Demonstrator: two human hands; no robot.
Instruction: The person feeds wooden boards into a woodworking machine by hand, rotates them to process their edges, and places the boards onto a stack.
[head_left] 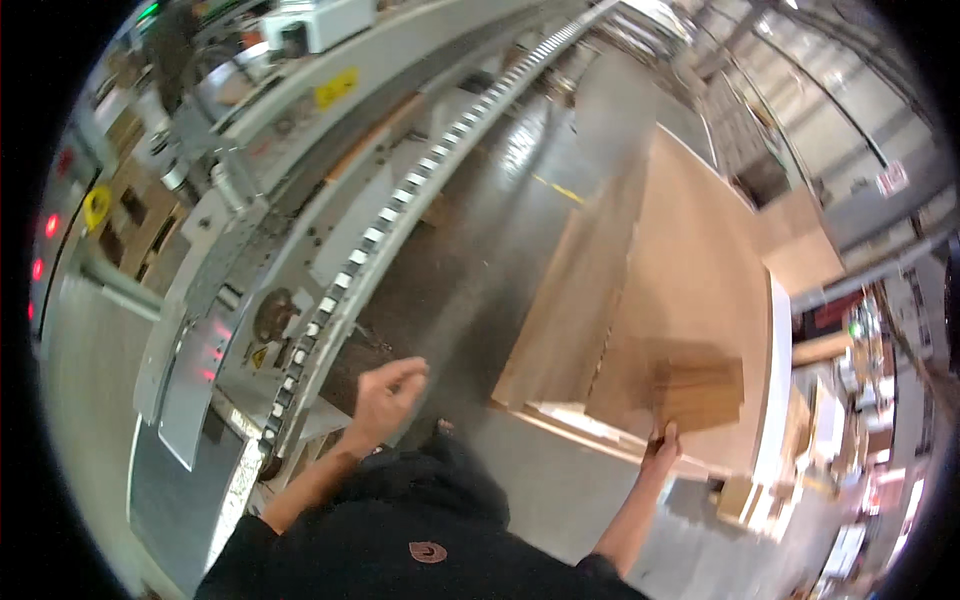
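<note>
My right hand (663, 446) grips the near edge of a small brown wooden board (700, 393), possibly a few pieces together, its edges slightly blurred. The board is over the broad light-brown panels (690, 270) stacked to my right; whether it touches them I cannot tell. My left hand (388, 400) is raised in front of my body with its fingers curled together. No object shows in it. It hangs over the gap between the stack and the roller rail (372, 236), nearer the rail.
A long grey machine (300, 130) with red lights runs along the left, the roller rail beside it. Grey concrete floor (480, 240) lies between rail and stack. More wooden pieces (745, 500) stand beyond the stack's near right corner. A carton-like brown box (797, 240) sits past its right edge.
</note>
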